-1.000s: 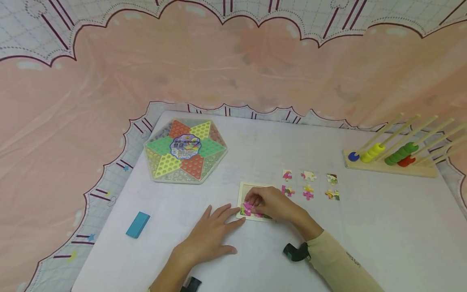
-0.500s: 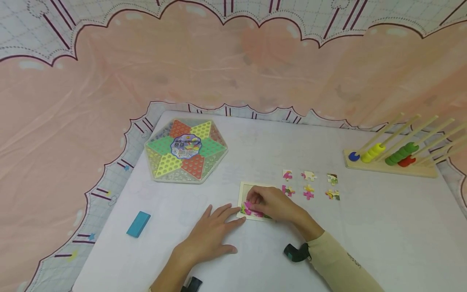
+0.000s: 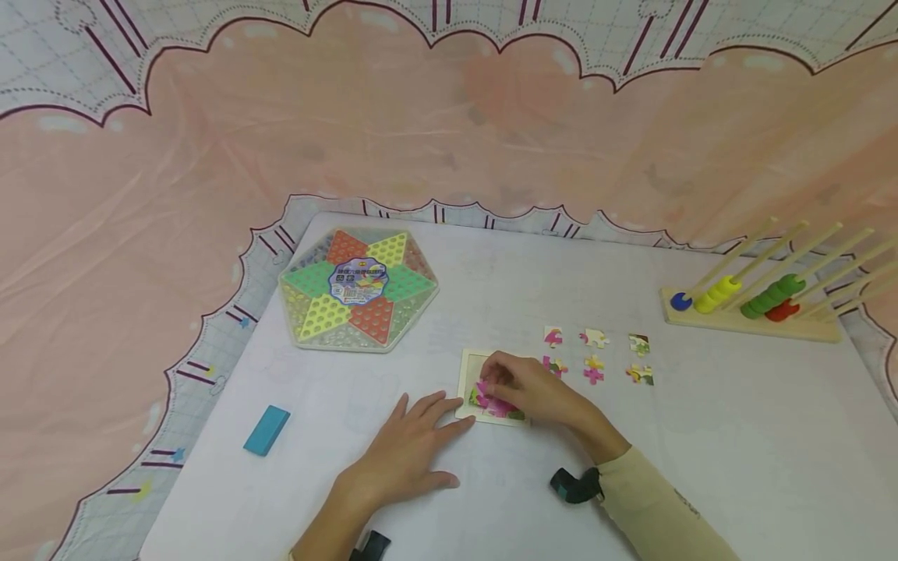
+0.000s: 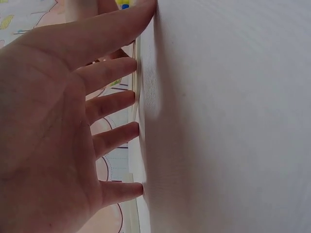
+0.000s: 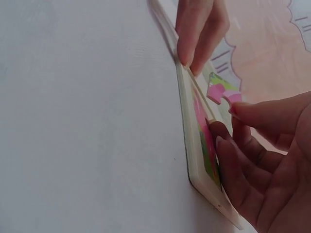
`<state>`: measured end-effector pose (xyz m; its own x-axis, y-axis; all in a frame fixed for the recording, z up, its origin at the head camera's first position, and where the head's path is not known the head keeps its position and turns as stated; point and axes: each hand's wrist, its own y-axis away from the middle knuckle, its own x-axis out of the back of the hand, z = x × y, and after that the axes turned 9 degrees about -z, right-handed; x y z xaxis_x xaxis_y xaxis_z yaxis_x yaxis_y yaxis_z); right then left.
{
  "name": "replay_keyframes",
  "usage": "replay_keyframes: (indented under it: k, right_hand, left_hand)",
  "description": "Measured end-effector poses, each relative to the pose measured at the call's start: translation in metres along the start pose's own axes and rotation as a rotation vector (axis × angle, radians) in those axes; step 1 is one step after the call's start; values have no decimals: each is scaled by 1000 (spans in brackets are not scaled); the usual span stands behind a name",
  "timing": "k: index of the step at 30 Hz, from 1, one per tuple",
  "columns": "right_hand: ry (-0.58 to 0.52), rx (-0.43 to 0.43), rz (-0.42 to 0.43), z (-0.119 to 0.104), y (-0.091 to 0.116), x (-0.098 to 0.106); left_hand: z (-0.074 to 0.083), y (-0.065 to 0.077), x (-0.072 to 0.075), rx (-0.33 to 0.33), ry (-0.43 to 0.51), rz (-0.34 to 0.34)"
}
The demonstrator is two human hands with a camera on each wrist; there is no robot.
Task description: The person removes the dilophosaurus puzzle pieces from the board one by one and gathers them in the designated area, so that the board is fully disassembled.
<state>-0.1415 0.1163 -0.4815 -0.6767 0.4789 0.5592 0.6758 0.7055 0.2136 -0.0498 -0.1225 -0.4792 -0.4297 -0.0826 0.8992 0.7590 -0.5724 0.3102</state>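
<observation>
My right hand (image 3: 536,389) pinches a pink and green jigsaw piece (image 5: 221,92) between thumb and fingers. In the right wrist view the piece is tilted and raised above the puzzle tray (image 5: 188,126). That shallow, cream-rimmed tray holds pink and green pieces along its near side, partly hidden by the right hand. My left hand (image 3: 407,452) lies with fingers spread, its index and middle fingertips at the tray's left rim. In the left wrist view the fingers (image 4: 114,104) are straight, their tips against the white surface.
Several loose jigsaw pieces (image 3: 592,370) lie in two rows right of the tray. A hexagonal Chinese checkers board (image 3: 414,323) sits at the back left, a blue block (image 3: 266,431) at the left. At the far right stands a wooden peg rack with coloured beads (image 3: 751,323).
The right hand has shifted slightly right with the pinched piece, away from the tray's near left corner. The left hand stays nearly still.
</observation>
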Motion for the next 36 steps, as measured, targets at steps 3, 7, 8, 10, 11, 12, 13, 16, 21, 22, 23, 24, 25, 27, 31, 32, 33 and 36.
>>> replay_keyframes:
  k: [3, 7, 8, 10, 11, 12, 13, 16, 21, 22, 23, 24, 25, 27, 31, 32, 33, 36]
  right_hand:
    - [-32, -14, 2, 1, 2, 3]
    - [-58, -38, 18, 4, 4, 6]
    - [-58, -47, 26, 5, 5, 7]
    - [-70, -68, 42, 6, 7, 9]
    - [-80, -80, 51, 6, 8, 10]
    - [-90, -91, 58, 7, 10, 11]
    - [-100, -103, 65, 7, 11, 12]
    - [-108, -126, 94, 8, 19, 17]
    - [-92, -134, 148, 14, 35, 26]
    - [-104, -141, 156, 15, 38, 28]
    - [-118, -148, 163, 17, 42, 30]
    - [-133, -159, 169, 19, 46, 31]
    - [-149, -169, 174, 20, 50, 33]
    - [-150, -198, 191, 24, 57, 34]
    - [-118, -244, 206, 30, 69, 35]
    - [-114, -258, 209, 31, 70, 34]
    - [-117, -269, 210, 31, 72, 33]
    - [-138, -306, 215, 33, 74, 30]
  left_hand:
    - [2, 0, 0, -7, -13, 13]
    - [4, 0, 0, -6, -21, 22]
    - [4, 0, 0, -4, -21, 22]
    - [5, 0, 1, 0, -23, 19]
    - [6, -1, 1, 2, -26, 18]
    - [6, -1, 1, 4, -28, 15]
    - [6, -1, 1, 6, -32, 13]
    - [7, -1, 0, 11, -37, 6]
    - [7, -2, -1, 20, -33, 10]
    - [7, -2, -2, 20, -32, 12]
    - [7, -2, -2, 20, -32, 15]
    - [7, -3, -2, 19, -32, 18]
    - [7, -3, -2, 19, -32, 20]
    - [7, -3, -2, 17, -34, 23]
    - [7, -3, -1, 12, -43, 26]
    - [7, -3, -1, 11, -44, 28]
    - [7, -3, -1, 10, -47, 31]
    - [8, -3, -1, 9, -53, 39]
